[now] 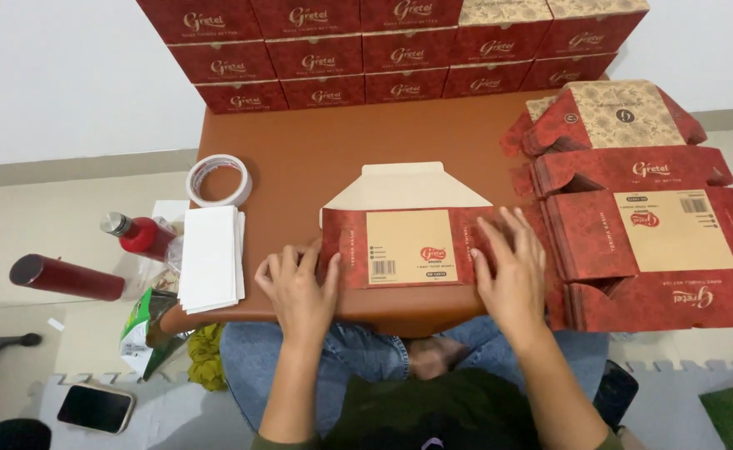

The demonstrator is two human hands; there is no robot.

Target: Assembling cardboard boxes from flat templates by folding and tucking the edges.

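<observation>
A flat, unfolded red and tan cardboard box lies on the low brown table, its cream flap pointing away from me. My left hand rests palm down on the box's left end, fingers spread. On the right end lies my right hand, also flat with fingers spread. Neither hand grips anything.
A pile of flat red box blanks sits to the right. Assembled red boxes are stacked along the far edge. A tape roll and a stack of white sheets lie at left. Red bottles and a phone lie on the floor.
</observation>
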